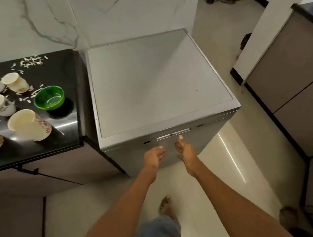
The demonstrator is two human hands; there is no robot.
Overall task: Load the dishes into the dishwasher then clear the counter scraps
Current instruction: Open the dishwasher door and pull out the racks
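A silver dishwasher [156, 81] stands shut in the middle, its door handle [173, 133] at the top of the front face. My left hand [154, 157] and my right hand [184, 150] hover side by side just below the handle, fingers loosely bent and holding nothing. On the black counter [68, 135] to the left stand several floral cups [28, 125] and a green bowl [49, 97]. White scraps [30, 62] lie scattered among the cups and at the counter's back.
Brown cabinets [297, 85] line the right side across a pale tiled floor [233, 147]. More brown cabinet fronts sit under the counter at the left. A marble wall rises behind. My bare foot [165, 206] stands on the floor in front of the dishwasher.
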